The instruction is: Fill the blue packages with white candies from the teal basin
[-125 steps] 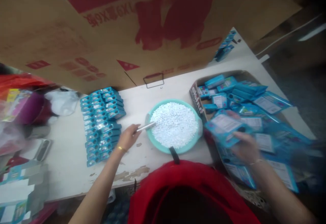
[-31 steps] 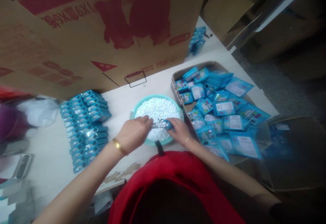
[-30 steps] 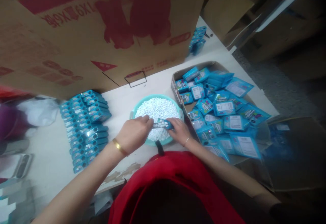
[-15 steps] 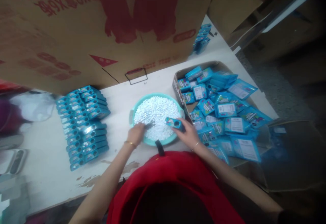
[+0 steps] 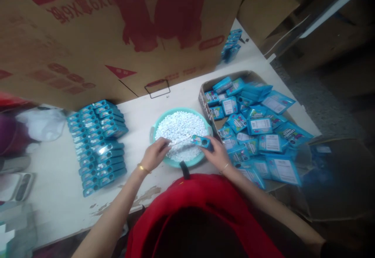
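A green plastic basin (image 5: 152,133) full of small white pellet-like sweets (image 5: 180,127) stands in front of me. Over its right side, my right hand (image 5: 216,153) grips a small blue packet (image 5: 201,142), which lies nearly on its side with a dark round spot toward the hand. My left hand (image 5: 155,154) is above the basin's left rim, fingers pinched together. From those fingers a thin, pale, blurred tool seems to reach across the sweets toward the packet's left end. Its exact kind I cannot make out.
Rows of blue packets (image 5: 101,144) stand on the white table at left. A cardboard box (image 5: 208,111) on the right overflows with blue packets (image 5: 260,125). A large printed carton (image 5: 164,66) walls off the back. A scale-like device (image 5: 19,185) sits far left.
My left hand has lifted slightly and drawn a little left, its fingers coming up from the sweets. My right hand holds the packet in nearly the same place.
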`<state>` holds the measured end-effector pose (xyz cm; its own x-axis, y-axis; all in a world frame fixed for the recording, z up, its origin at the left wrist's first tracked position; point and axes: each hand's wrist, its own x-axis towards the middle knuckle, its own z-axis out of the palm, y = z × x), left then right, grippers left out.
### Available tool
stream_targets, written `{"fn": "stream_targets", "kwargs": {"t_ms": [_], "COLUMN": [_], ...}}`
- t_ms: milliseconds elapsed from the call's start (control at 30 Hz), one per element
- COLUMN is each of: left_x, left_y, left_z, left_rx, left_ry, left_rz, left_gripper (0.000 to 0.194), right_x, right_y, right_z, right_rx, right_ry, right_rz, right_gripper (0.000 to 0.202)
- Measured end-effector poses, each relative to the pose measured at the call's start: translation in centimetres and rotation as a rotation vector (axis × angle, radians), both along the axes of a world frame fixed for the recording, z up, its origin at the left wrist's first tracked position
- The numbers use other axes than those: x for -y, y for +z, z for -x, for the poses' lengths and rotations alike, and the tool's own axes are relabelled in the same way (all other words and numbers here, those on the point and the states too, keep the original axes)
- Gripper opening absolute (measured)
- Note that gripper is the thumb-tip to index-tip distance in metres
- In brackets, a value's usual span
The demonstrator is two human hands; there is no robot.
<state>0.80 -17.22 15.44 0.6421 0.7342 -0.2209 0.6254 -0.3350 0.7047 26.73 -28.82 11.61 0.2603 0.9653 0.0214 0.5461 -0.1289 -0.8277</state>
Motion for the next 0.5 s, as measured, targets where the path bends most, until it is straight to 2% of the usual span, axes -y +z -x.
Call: {"fn": "stream_targets", "kwargs": {"t_ms": [100, 200, 400, 500], "left_x": [-0.9, -1.4, -1.1, -0.4], "left_y": [4.3, 7.5, 11.8, 13.6], "left_z": [-0.4, -1.7, -5.5, -7.2], "left_rx": [-0.027, -0.159, -0.558, -0.663], "left_ry": [-0.136, -0.284, -0.451, -0.517], "left_rz": [-0.041, -0.116, -0.266, -0.330], "left_gripper": [0.025, 0.025, 0.028, 0.023], "right_x": [-0.7, -1.4, -1.9, -1.8], "right_y": [0.0, 0.4, 1.4, 1.3], "right_z": [0.7, 1.5, 2.1, 2.0], "right_rx": [0.085, 0.136, 0.204, 0.204], "right_ry": [0.093, 0.158, 0.211, 0.213], "right_rz": [-0.061, -0.089, -0.089, -0.096], "right_gripper": [0.037, 0.040, 0.043, 0.042]}}
